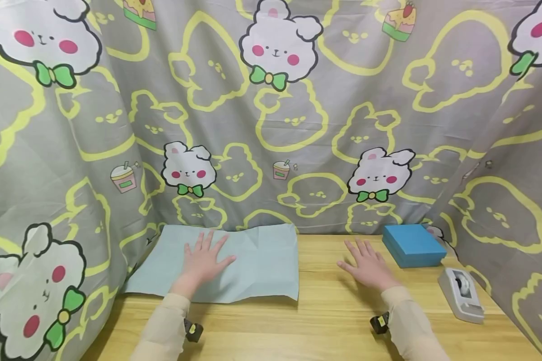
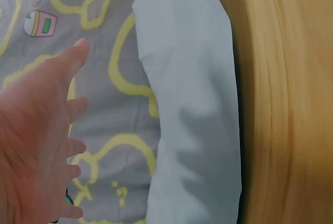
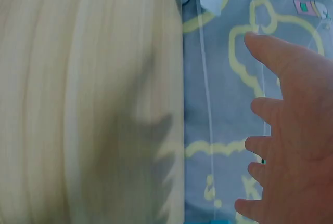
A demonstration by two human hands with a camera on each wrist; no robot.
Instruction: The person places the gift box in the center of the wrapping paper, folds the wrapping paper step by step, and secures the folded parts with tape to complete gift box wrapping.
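My left hand [image 1: 204,261] hovers over a pale blue sheet of paper [image 1: 262,260], its fingers spread and nothing held. In the left wrist view a shadow of that hand falls on the sheet [image 2: 192,78], with a gap between them. To the right, my right hand [image 1: 369,265] is held above the wooden table [image 1: 325,321], fingers spread, also without anything in it. Its shadow lies on the wood in the right wrist view. Nearest to the right hand is a blue box [image 1: 413,243], just beyond its right side.
A grey tape dispenser [image 1: 461,296] with a roll in it stands at the table's right, in front of the box. A grey curtain [image 1: 298,120] printed with rabbits and yellow outlines encloses the table at the back and sides. Each wrist wears a small black camera [image 1: 192,331].
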